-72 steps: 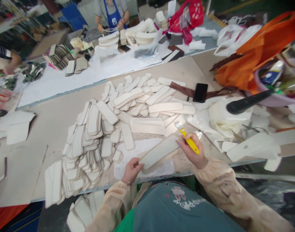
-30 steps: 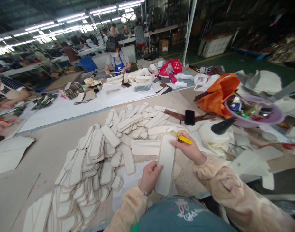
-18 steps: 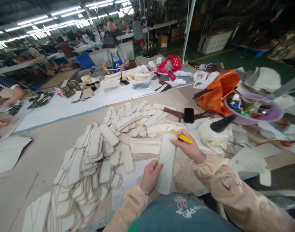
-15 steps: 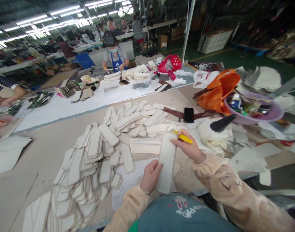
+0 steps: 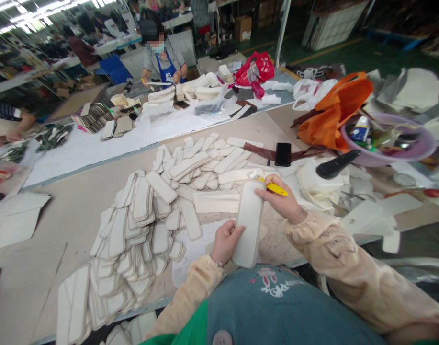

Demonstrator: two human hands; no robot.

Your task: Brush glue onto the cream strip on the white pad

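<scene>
A pale, rounded rectangular panel [image 5: 248,225] is held tilted in front of my body. My left hand [image 5: 227,242] grips its left edge low down, thumb lying on its face. At its upper right corner, my right hand [image 5: 282,199] has a thumb or finger against the panel and also holds a small brush with a yellow handle [image 5: 276,189]. The brush's whitish head points left, just above the panel's top edge. Left of my hands, many similar panels [image 5: 140,201] lie in overlapping piles. Behind the held panel sits a neat stack of pale strips [image 5: 215,202].
A black phone [image 5: 283,154] lies beyond my right hand. To the right stand a white container [image 5: 320,184] with a black nozzle-like top, an orange bag [image 5: 330,117] and a purple basin [image 5: 416,152]. A co-worker [image 5: 165,62] sits across the white-covered table [image 5: 126,143].
The view has tilted down, so the background sits higher and more of my apron shows. Both hands keep their hold on the panel and brush, nearly unmoved.
</scene>
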